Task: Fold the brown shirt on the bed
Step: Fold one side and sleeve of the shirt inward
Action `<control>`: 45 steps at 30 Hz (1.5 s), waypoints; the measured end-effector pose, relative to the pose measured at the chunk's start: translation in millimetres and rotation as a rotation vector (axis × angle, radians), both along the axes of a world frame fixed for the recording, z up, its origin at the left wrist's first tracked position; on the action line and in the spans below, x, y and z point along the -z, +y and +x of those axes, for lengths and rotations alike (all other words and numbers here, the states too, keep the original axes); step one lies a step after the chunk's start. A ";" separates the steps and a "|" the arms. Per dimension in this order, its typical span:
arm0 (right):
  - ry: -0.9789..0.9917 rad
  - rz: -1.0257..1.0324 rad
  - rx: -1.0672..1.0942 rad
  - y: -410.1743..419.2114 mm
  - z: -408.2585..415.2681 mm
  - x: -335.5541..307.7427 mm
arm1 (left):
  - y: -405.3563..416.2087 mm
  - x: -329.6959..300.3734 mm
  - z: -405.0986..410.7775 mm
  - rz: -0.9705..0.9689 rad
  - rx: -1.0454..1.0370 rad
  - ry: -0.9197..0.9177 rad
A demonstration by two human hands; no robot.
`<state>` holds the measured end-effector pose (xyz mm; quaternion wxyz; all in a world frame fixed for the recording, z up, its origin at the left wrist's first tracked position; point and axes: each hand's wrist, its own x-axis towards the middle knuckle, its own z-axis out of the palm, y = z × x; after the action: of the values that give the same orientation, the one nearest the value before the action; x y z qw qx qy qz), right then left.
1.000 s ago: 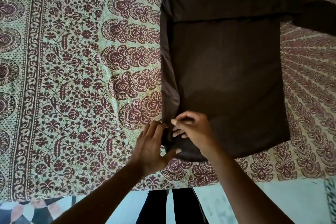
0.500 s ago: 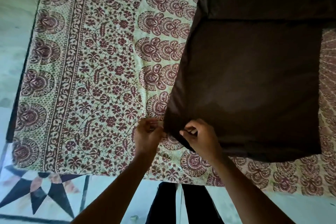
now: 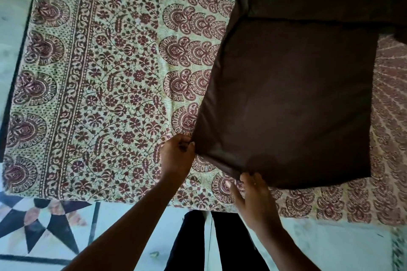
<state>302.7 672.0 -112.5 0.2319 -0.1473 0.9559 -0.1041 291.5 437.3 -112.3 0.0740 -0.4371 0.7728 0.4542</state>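
Both hands grip the brown shirt (image 3: 293, 99) lying on the bed (image 3: 123, 86): left hand (image 3: 176, 156) fingers pinch its near corner, right hand (image 3: 253, 196) fingers pinch the hem beside, probably tensioning the edge for folding.

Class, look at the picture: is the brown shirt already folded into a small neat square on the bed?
No: the shirt lies mostly spread out, with the left hand and right hand gripping its near hem.
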 end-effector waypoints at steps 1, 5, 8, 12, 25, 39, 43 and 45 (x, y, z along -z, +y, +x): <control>0.013 -0.015 0.014 5.8 4.1 -2.6 | -0.4 1.3 0.5 -0.010 -0.003 -0.009; 0.317 -0.056 0.051 24.2 -8.4 -1.4 | 0.6 1.6 -0.2 -0.043 0.030 -0.029; 0.303 0.068 0.157 28.5 -27.7 8.6 | 3.9 7.3 -0.2 -0.053 0.040 -0.042; 0.224 0.249 0.333 27.6 -27.5 14.4 | 15.3 10.7 -1.3 -0.119 -0.008 -0.028; 0.019 -0.554 0.519 -28.0 -66.5 7.1 | 49.4 -24.4 -6.5 -0.074 -0.039 0.222; -0.224 -0.487 0.601 -37.1 -168.9 12.0 | 113.1 -5.3 -19.6 -0.125 0.441 0.342; -0.230 -0.451 0.649 -19.1 -157.0 15.7 | 97.9 3.1 -18.8 -0.272 0.450 0.446; -0.254 -0.442 0.648 -13.4 -151.8 11.6 | 82.9 12.8 -21.4 -0.350 0.509 0.362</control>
<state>150.9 658.6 -124.1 0.2659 0.1290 0.8714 -0.3916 270.1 520.1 -125.1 -0.0295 -0.1493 0.9235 0.3521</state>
